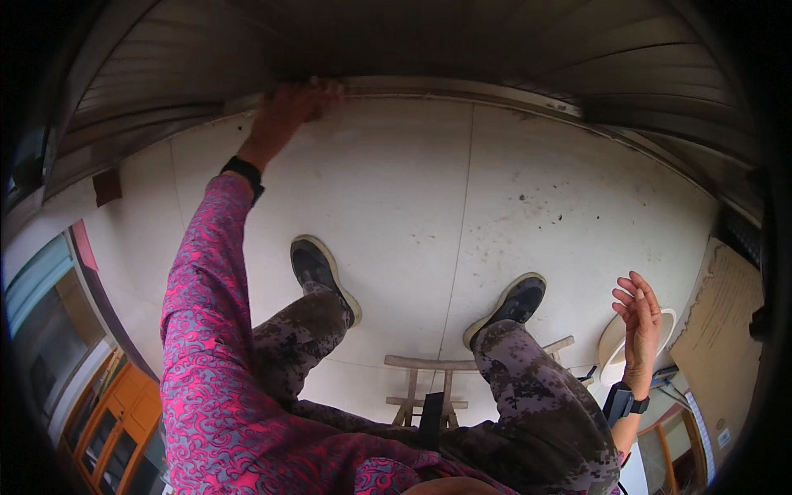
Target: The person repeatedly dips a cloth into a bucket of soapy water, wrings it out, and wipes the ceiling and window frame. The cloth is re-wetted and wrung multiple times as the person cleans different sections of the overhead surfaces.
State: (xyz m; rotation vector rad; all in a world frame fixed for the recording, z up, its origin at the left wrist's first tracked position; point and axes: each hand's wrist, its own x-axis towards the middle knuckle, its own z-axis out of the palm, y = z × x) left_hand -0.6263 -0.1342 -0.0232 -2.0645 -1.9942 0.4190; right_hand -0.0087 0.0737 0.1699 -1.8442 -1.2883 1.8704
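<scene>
My left hand (296, 105) is stretched out to the far side, at the base edge of a dark slatted panel (433, 37); it is blurred, and whether its fingers hold anything is not clear. A black band sits on that wrist. My right hand (640, 306) is raised at the right, palm up with fingers apart and slightly curled, nothing in it. Below it in the picture stands a white basin (612, 343). A dark device is strapped to the right wrist.
Pale floor tiles (396, 185) bear dark crumbs and smudges. A wooden stool or frame (427, 364) stands between my legs. At the right is a cardboard sheet (721, 346); orange wooden cabinet doors (127, 405) stand lower left. A brown patch (107, 187) is at the left.
</scene>
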